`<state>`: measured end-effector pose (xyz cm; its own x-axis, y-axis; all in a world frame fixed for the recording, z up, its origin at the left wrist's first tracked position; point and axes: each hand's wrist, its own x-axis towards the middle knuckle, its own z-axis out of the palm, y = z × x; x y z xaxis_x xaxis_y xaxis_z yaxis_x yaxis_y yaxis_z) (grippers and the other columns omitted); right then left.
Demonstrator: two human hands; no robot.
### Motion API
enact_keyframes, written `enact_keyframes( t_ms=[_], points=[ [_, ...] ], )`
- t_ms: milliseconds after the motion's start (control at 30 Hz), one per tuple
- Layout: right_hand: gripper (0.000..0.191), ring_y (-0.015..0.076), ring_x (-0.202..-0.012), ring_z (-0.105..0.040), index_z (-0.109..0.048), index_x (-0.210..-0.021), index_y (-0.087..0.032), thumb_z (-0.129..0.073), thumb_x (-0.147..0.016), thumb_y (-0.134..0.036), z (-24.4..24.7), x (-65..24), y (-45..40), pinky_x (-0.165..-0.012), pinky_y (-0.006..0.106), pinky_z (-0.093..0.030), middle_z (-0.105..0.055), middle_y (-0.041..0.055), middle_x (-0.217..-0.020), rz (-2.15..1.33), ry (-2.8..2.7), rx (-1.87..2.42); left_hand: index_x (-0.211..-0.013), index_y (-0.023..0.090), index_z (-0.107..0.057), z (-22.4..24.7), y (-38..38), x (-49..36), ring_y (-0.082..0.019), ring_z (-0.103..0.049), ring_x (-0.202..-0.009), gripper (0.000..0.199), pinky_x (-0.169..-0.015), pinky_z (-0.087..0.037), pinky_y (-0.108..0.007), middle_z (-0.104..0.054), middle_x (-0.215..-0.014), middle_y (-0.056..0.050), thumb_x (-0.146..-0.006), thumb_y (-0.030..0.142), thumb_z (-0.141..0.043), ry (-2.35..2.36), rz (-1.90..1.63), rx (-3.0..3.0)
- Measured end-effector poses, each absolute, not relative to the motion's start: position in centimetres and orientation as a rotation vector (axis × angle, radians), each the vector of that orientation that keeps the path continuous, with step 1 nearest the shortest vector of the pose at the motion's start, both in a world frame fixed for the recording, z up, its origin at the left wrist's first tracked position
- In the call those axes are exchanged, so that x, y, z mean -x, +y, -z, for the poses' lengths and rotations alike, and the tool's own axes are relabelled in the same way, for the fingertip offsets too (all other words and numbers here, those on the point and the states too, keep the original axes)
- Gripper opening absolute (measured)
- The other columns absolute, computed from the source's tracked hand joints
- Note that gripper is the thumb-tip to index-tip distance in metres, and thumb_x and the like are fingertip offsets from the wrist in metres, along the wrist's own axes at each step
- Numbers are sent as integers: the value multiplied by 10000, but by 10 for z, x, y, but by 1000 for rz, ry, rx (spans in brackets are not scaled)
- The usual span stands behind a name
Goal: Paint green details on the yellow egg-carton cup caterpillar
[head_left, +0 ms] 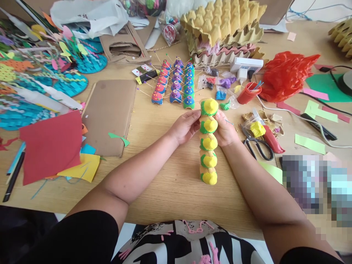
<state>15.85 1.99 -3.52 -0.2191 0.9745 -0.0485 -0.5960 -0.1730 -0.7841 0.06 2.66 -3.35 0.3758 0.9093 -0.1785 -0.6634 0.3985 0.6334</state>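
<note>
Between my two hands is an egg-carton strip [208,143] with several bumps in a row, coated in yellow on top and green around the sides. My left hand [188,124] pinches its far end from the left. On the opposite side my right hand [226,128] grips the same end, its fingers partly hidden behind the strip. A thin blue stick pokes out by the right fingers. Beyond the hands stand three decorated egg-carton strips: a red and blue one [158,88], a purple one [176,82] and a green and blue one [189,86], with pins stuck in them.
Black-handled scissors [257,143], a red cutter [272,140] and yellow clay [257,129] lie to the right. A red cup [249,93] and red plastic bag [288,77] are behind them. Egg trays [222,25] are stacked at the back. Cardboard [108,113] and red paper [51,146] lie left.
</note>
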Motion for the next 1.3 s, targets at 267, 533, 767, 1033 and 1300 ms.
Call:
enact_keyframes(
  t_ms=[267, 533, 767, 1033, 1300],
  points=[
    [401, 260, -866, -775, -712, -922, -309, -954, -691, -531, 34, -159, 18, -767, 427, -667, -779, -26, -796, -1666, -785, 727, -853, 144, -813, 27, 23, -4, -77, -694, -624, 288, -598, -531, -176, -775, -743, 23, -706, 295, -1010, 577, -1134, -548],
    [423, 189, -755, -737, -681, -919, -254, -949, -701, -498, 30, -158, 18, -724, 346, -645, -729, -47, -734, -1652, -759, 761, -864, 167, -786, 28, 23, -1, -74, -693, -665, 293, -605, -521, -172, -766, -784, 28, -801, 403, -946, 589, -1113, -603],
    [512, 133, -651, -678, -738, -920, -231, -1020, -594, -507, 34, -158, 19, -670, 300, -638, -771, -51, -763, -1703, -739, 705, -845, 186, -794, 34, 27, 3, -85, -684, -678, 434, -611, -527, -177, -735, -748, 35, -657, 509, -1013, 528, -1118, -767],
    [495, 187, -753, -745, -721, -926, -248, -1002, -621, -520, 36, -159, 19, -760, 363, -675, -762, -27, -760, -1690, -785, 733, -802, 182, -804, 34, 26, -3, -68, -656, -641, 455, -605, -508, -182, -739, -726, 44, -591, 510, -1039, 604, -1245, -745],
    [478, 202, -784, -772, -728, -923, -264, -980, -646, -562, 35, -159, 18, -781, 372, -690, -766, -29, -751, -1678, -842, 745, -923, 183, -793, 33, 25, 1, -149, -740, -838, 487, -747, -571, -250, -787, -879, -17, -791, 642, -886, 534, -1126, -706]
  ],
)
